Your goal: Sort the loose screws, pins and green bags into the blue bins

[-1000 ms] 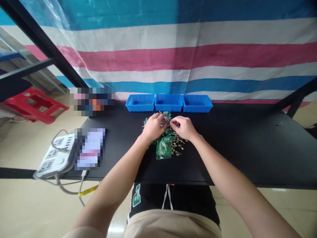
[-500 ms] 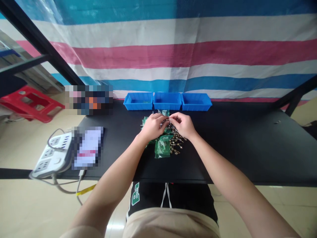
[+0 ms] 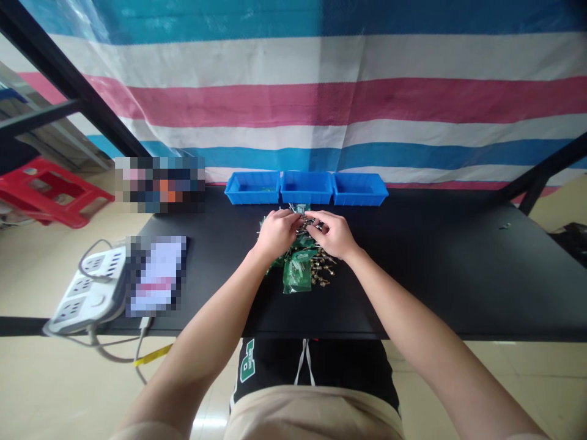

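Observation:
My left hand and my right hand meet above a heap on the black table, their fingers closed around small silver metal pieces. The exact shape of these pieces is hidden by my fingers. Below my hands lie green plastic bags, one printed with white marks. Small brass-headed metal pins are scattered beside the bags, just below my right hand. More green bag shows beyond my fingers.
Several blue plastic bins stand in a row along the table's far edge. A white power strip sits at the near left corner beside a pixelated flat item. A striped tarpaulin hangs behind, and a red stool stands on the floor.
The whole scene has slid slightly left in view as my head turned. My hands stay together over the heap, and their fingers shift only slightly on the silver pieces.

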{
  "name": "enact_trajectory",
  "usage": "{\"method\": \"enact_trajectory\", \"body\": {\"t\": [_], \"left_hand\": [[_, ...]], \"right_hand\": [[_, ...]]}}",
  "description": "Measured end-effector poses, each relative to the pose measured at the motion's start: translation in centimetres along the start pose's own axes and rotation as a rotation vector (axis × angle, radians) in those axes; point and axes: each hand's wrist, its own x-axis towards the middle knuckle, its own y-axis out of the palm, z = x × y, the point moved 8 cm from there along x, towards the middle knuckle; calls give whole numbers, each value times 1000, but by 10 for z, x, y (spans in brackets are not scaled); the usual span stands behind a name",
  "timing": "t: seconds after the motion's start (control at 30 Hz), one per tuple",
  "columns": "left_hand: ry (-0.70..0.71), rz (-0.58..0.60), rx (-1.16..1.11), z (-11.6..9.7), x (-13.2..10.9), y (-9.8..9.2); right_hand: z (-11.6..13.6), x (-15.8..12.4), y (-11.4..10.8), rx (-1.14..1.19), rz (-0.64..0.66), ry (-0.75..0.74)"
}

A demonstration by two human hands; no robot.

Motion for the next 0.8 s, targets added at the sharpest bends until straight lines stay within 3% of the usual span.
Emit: {"method": "enact_trajectory", "body": {"t": [0.27,0.47,0.63,0.8], "left_hand": [[-19,-28,7,1,0,-2],[-21,-151,-30,3,0,-5],[-80,-238,-58,8,-2,-9],[-108,-188,-31,8,-2,-7]], "right_hand": [[1,0,3,32,43,-76],[-4,3,0,5,22,-111],[-13,13,-9,-248,-55,-117],[-34,21,-13,-596,-14,49]]}}
